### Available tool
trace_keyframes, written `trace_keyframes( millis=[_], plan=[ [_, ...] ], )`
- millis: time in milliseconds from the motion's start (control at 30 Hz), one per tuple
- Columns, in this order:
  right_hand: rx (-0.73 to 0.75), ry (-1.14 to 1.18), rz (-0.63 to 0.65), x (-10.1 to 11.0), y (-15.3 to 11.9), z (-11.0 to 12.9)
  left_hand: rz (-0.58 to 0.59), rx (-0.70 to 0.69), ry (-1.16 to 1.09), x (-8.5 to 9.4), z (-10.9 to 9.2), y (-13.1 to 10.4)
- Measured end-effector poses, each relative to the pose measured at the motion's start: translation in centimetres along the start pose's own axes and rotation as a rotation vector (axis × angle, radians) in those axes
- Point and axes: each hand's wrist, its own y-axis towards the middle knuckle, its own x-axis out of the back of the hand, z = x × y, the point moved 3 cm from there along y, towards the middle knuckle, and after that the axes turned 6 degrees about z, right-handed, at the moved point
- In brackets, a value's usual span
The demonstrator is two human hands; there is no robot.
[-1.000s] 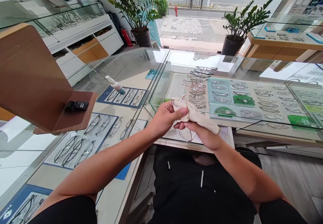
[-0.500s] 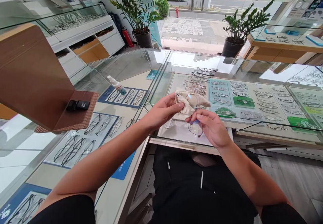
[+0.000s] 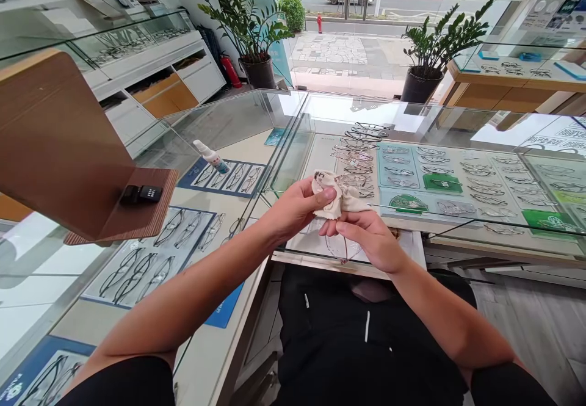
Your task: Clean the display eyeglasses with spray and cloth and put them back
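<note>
My left hand (image 3: 297,209) is closed on a crumpled cream cleaning cloth (image 3: 354,201), the thumb pressing its folds. With bent fingers, my right hand (image 3: 376,241) grips a pair of thin-framed eyeglasses (image 3: 342,250). One clear lens hangs below the right fingers. The upper part of the glasses is hidden by the cloth and the fingers. Both hands are close together, above the front edge of the glass display case (image 3: 293,253).
Rows of eyeglasses (image 3: 398,171) lie inside the case. A white spray bottle (image 3: 210,155) stands on the left counter, near a brown wooden stand (image 3: 64,149) with a small black object (image 3: 141,194) on it. Potted plants (image 3: 259,70) stand by the window.
The cloth has bunched up and now covers the lens that showed before. My right hand has shifted slightly left and down, and the hanging lens has moved with it.
</note>
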Motion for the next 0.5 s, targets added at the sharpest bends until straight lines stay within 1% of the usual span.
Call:
trace_keyframes(
  millis=[100,233,300,400,500],
  plan=[
    [-0.003,-0.012,-0.023,0.1,0.1,-0.1,0.048,0.041,0.024,-0.1,0.1,0.0],
    [-0.031,0.058,-0.046,0.1,0.5,-0.4,0.032,0.041,-0.003,-0.1,0.0,0.1],
    [-0.038,0.107,-0.059,0.0,0.6,-0.6,0.048,0.044,-0.024,-0.2,-0.1,0.0],
    [-0.026,0.148,-0.066,-0.2,0.7,-0.8,0.075,0.065,-0.023,-0.2,-0.3,0.0],
    [-0.036,0.167,-0.063,-0.4,0.6,-1.0,0.061,0.093,-0.003,-0.1,-0.4,-0.2]
  ],
)
